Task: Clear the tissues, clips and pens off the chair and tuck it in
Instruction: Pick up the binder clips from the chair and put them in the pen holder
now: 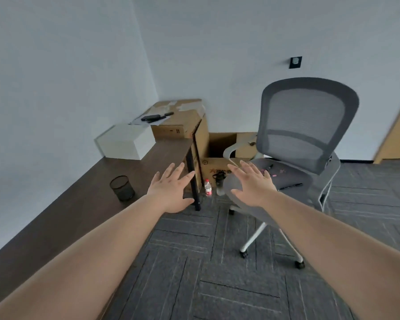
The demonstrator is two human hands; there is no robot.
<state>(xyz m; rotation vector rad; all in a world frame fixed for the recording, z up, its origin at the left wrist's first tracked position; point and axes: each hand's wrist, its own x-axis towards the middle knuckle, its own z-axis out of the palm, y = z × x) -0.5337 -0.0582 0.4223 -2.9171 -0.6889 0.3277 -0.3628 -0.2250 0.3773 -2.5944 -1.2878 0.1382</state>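
Observation:
A grey mesh-backed office chair [303, 125] stands on the carpet to the right of a dark brown desk [83, 204]. On its seat lie a black pen [290, 186], a second dark pen [269, 166] and small pink clips [278, 173]. I cannot make out any tissues. My left hand [171, 189] is stretched out, fingers spread and empty, over the desk's end. My right hand [254, 184] is also spread and empty, hovering over the seat's front left part.
A black mesh pen cup [122, 188] and a white box [125, 142] sit on the desk. Cardboard boxes [183, 125] stand against the wall. A water bottle [207, 188] stands on the floor by the black desk leg [193, 181].

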